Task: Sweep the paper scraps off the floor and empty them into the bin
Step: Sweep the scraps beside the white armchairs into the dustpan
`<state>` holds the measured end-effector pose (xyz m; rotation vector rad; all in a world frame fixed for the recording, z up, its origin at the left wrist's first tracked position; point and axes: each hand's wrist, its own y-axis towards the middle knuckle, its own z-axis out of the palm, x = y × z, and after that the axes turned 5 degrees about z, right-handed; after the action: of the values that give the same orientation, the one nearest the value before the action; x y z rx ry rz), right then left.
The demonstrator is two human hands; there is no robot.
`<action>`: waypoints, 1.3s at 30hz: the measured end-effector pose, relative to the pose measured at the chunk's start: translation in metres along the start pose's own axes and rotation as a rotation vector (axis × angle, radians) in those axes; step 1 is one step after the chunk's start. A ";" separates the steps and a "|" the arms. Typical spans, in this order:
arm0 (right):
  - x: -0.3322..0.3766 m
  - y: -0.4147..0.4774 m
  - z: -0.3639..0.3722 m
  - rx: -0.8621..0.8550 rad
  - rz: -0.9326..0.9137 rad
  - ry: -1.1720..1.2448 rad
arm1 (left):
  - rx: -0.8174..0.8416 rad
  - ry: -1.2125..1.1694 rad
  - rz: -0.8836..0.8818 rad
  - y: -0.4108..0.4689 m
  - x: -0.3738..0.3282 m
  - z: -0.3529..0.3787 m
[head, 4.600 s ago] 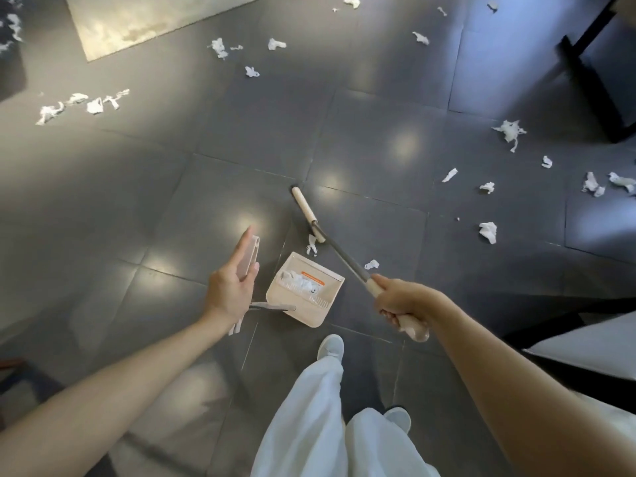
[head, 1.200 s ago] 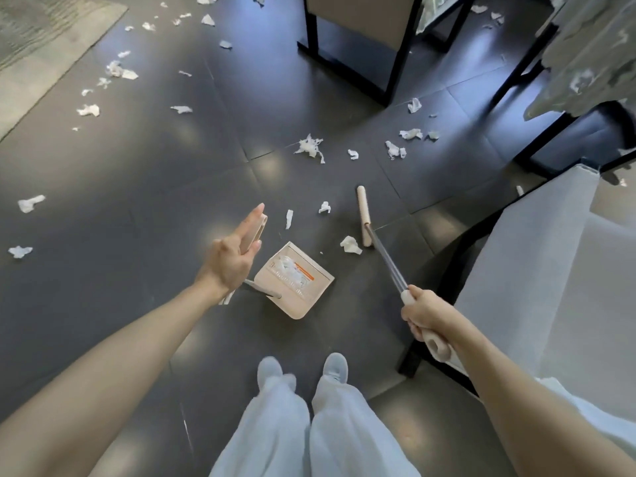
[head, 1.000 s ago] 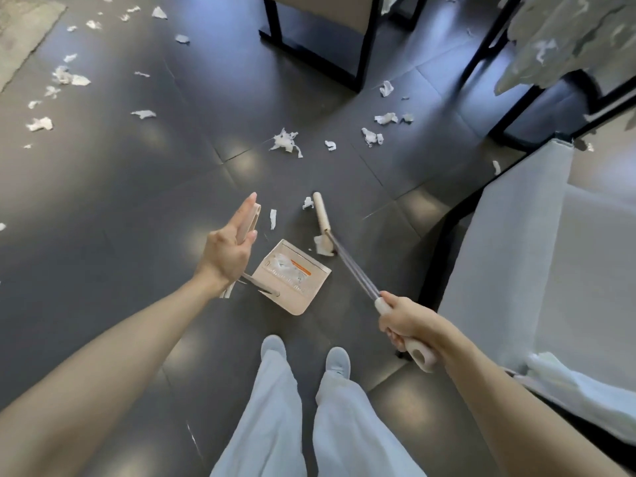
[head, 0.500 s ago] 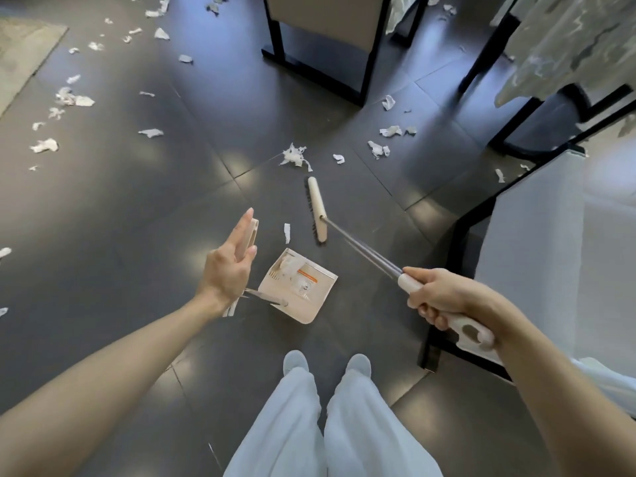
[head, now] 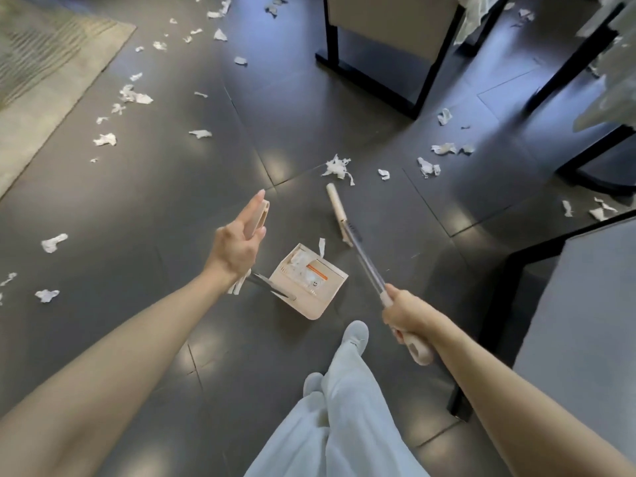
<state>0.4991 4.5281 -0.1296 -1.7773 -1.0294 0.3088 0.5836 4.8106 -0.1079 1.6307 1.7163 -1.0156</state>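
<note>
On the dark tiled floor (head: pixel 172 187): one beige dustpan (head: pixel 311 287), a few paper scraps (head: pixel 298 262) inside, one loose strip (head: pixel 321 246) at its lip. Left hand (head: pixel 237 242) pinches the dustpan's long upright handle. Right hand (head: pixel 407 313) is clenched round the broom (head: pixel 364 259), whose head lies just beyond the dustpan. More scraps are scattered farther beyond the dustpan.

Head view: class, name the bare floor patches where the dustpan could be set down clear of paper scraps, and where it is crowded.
Bare tile: between the left hand and the scrap trail by the rug; and between the dustpan and the trousers. Crowded: along the rug's edge, and beyond the broom head toward the black frame.
</note>
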 end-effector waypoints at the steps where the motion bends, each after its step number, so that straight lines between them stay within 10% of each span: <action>1: 0.003 -0.002 -0.003 0.050 -0.008 0.041 | 0.000 0.003 0.005 0.010 -0.005 0.004; 9: 0.013 -0.025 -0.093 0.239 0.005 0.331 | 0.011 0.014 0.014 0.067 -0.029 0.004; 26: 0.138 0.090 -0.220 -0.241 0.025 0.156 | 0.020 -0.009 0.111 0.277 -0.076 -0.024; 39: 0.236 0.181 -0.229 -0.103 0.173 0.157 | 0.258 -0.079 0.167 0.445 -0.061 -0.052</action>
<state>0.8745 4.5395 -0.1239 -1.9559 -0.7944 0.2217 1.0359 4.8080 -0.0939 1.8318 1.4173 -1.2411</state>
